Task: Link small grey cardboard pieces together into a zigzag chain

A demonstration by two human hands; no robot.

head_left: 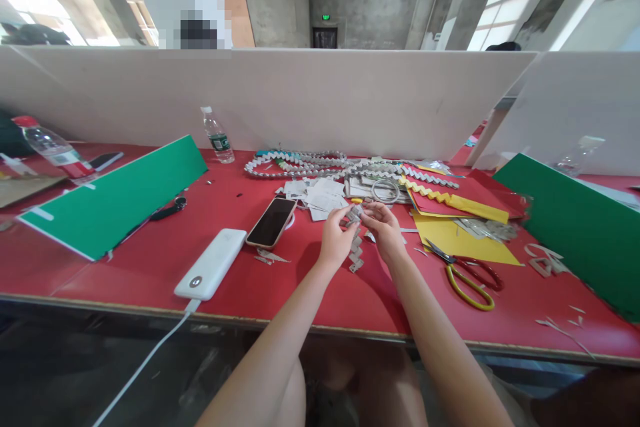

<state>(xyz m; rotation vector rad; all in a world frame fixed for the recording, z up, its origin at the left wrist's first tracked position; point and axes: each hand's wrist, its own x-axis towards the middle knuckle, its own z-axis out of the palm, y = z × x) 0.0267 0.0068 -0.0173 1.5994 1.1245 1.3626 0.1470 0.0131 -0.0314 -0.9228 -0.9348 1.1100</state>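
Note:
Between my two hands is a short grey zigzag chain of folded paper (pixel 355 255), its lower end hanging down toward the red table. The fingers of my left hand (pixel 336 240) pinch its upper part from the left. My right hand (pixel 383 227) closes its fingertips on the same upper end from the right. Just behind the hands lie loose white paper pieces (pixel 320 195) and a roll of clear tape or ring (pixel 385 191). A long grey folded-paper chain (pixel 300 172) curls across the back of the table.
Scissors (pixel 460 267) with red and yellow handles lie right, near yellow paper (pixel 470 239) and a yellow zigzag strip (pixel 455 201). Left are a phone (pixel 273 221), a cabled white power bank (pixel 213 263) and a water bottle (pixel 219 139). Green boards (pixel 125 197) stand either side; a partition (pixel 320 93) rises behind.

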